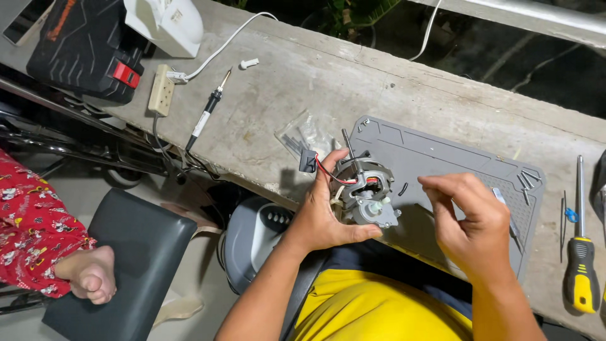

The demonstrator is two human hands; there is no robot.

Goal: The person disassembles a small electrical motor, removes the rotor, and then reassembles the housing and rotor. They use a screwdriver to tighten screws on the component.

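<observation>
Both of my hands work over the grey mat [442, 158] on the concrete ledge [328, 82]. My left hand [322, 218] is closed around the fan motor [365, 192], holding it at the mat's near edge. My right hand [470, 221] hovers beside it, fingertips pinched; I cannot tell on what.

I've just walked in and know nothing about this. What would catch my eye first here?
Probably the small electric motor with red wires at the middle, gripped by the left hand over a grey work mat. The right hand hovers beside it, fingers pinched. A yellow-handled screwdriver lies at far right, a soldering iron on the concrete ledge upper left.
</observation>
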